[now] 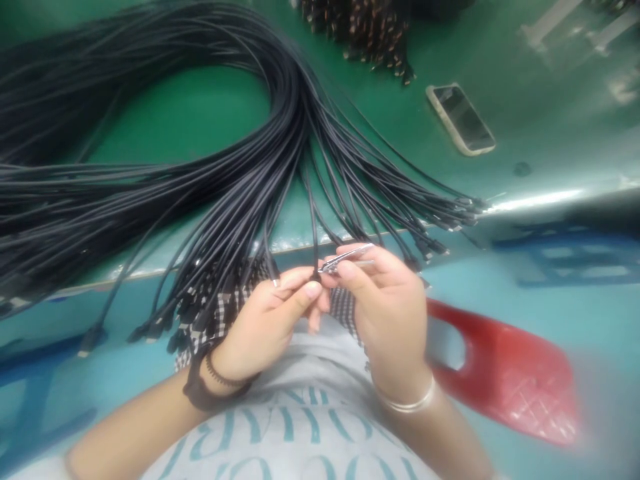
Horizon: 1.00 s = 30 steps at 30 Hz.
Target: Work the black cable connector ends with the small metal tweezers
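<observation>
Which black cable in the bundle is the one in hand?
The single black cable running down between the left hand and right hand, its end at a small metal piece. The other cables fan out loose, their ends free.

Pinching small metal clip point(345, 265) w/ right hand point(387, 313), black cable end point(317, 272) w/ left hand point(265, 327). Big bunch of cables point(280, 133) across green table point(550, 133), phone point(460, 119) nearby.
</observation>
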Each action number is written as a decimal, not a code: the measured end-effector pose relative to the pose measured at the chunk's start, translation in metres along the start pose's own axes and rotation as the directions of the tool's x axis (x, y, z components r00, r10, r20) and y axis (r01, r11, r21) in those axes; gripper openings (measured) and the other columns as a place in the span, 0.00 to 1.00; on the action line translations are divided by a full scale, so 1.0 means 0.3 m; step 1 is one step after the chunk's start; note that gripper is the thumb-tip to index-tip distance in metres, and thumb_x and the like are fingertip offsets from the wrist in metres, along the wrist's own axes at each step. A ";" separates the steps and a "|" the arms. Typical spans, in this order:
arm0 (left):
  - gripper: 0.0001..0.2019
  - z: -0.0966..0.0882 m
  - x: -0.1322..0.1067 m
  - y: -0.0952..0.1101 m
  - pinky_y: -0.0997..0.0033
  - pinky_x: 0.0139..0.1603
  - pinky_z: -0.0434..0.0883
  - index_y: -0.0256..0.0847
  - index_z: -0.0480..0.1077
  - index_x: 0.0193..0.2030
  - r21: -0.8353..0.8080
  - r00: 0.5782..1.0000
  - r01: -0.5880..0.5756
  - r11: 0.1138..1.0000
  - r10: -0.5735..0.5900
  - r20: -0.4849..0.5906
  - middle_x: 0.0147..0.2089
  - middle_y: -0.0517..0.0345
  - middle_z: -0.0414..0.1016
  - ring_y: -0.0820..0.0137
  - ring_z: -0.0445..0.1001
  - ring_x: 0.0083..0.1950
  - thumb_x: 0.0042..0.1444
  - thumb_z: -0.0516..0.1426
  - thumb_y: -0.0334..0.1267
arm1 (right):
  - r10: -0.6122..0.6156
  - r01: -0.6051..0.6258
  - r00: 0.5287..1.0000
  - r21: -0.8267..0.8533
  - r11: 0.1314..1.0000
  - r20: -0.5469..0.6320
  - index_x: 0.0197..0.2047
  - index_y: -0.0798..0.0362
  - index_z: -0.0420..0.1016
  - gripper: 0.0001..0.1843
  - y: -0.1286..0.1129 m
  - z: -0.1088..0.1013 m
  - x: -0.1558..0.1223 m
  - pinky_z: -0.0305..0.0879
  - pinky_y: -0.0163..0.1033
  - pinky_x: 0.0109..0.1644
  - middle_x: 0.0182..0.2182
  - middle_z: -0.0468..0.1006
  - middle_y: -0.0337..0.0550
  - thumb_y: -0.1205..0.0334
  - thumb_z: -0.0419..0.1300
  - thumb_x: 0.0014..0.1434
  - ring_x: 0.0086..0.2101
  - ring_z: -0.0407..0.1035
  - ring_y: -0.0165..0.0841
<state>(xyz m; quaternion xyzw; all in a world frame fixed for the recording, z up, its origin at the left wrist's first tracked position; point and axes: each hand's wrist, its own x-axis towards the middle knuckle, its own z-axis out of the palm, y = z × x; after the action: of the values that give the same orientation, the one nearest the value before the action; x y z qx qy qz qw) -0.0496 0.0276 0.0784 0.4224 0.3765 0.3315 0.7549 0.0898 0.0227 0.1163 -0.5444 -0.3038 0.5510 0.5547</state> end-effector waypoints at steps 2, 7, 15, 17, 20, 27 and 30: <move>0.09 0.005 -0.001 0.007 0.76 0.33 0.68 0.41 0.74 0.38 -0.021 1.000 0.001 1.000 -0.001 0.004 0.32 0.62 0.73 0.78 0.69 0.28 0.66 0.54 0.39 | -0.012 0.012 1.000 -0.026 1.000 -0.018 0.36 0.52 0.76 0.03 0.007 -0.006 0.004 0.73 0.28 0.26 0.24 0.80 0.34 0.66 0.65 0.57 0.22 0.74 0.26; 0.08 0.007 -0.005 0.015 0.75 0.29 0.73 0.41 0.77 0.44 -0.114 1.000 0.021 0.993 -0.019 0.016 0.38 0.55 0.80 0.73 0.76 0.29 0.62 0.58 0.40 | -0.018 0.019 0.998 0.023 1.000 -0.058 0.37 0.51 0.77 0.06 0.032 -0.021 0.001 0.77 0.34 0.35 0.32 0.81 0.39 0.62 0.67 0.56 0.33 0.79 0.33; 0.15 0.008 0.019 0.013 0.77 0.24 0.68 0.40 0.67 0.24 0.058 0.957 -0.045 0.997 0.060 -0.285 0.20 0.66 0.72 0.76 0.70 0.21 0.45 0.70 0.37 | -0.042 0.047 0.998 0.162 0.986 -0.038 0.37 0.50 0.77 0.07 0.043 -0.004 -0.017 0.79 0.38 0.40 0.35 0.79 0.38 0.65 0.68 0.54 0.35 0.79 0.34; 0.17 0.016 0.021 0.019 0.78 0.23 0.65 0.40 0.65 0.22 0.144 0.936 -0.067 0.987 0.112 -0.333 0.18 0.68 0.68 0.77 0.67 0.20 0.45 0.70 0.38 | -0.043 0.049 0.998 0.148 0.988 -0.043 0.38 0.50 0.77 0.08 0.045 0.002 -0.019 0.78 0.35 0.40 0.36 0.79 0.38 0.65 0.69 0.53 0.35 0.79 0.33; 0.17 0.024 0.017 0.028 0.77 0.23 0.63 0.40 0.64 0.21 0.198 0.924 -0.087 0.976 0.154 -0.351 0.18 0.69 0.65 0.78 0.64 0.20 0.46 0.69 0.39 | -0.058 0.062 0.997 0.092 0.994 -0.051 0.38 0.49 0.78 0.08 0.047 0.006 -0.022 0.77 0.31 0.38 0.34 0.80 0.37 0.66 0.69 0.53 0.34 0.78 0.29; 0.17 0.028 0.012 0.024 0.76 0.23 0.62 0.41 0.64 0.22 0.210 0.918 -0.059 0.976 0.136 -0.373 0.18 0.69 0.65 0.78 0.62 0.21 0.46 0.69 0.40 | -0.080 0.079 0.994 -0.017 0.997 -0.069 0.37 0.49 0.79 0.08 0.039 0.007 -0.026 0.76 0.30 0.34 0.30 0.80 0.36 0.66 0.69 0.52 0.31 0.77 0.29; 0.17 0.031 0.010 0.019 0.75 0.23 0.61 0.41 0.64 0.22 0.209 0.917 -0.050 0.977 0.127 -0.379 0.19 0.69 0.64 0.77 0.63 0.21 0.46 0.69 0.41 | -0.082 0.078 0.993 -0.052 0.996 -0.082 0.35 0.50 0.79 0.06 0.039 0.008 -0.025 0.76 0.31 0.35 0.31 0.81 0.37 0.65 0.69 0.53 0.32 0.77 0.29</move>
<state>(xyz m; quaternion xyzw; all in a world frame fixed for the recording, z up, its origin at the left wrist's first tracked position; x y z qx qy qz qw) -0.0413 0.0289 0.0858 0.4364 0.5303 0.4045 0.6040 0.0827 0.0140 0.1076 -0.5678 -0.3153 0.4973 0.5752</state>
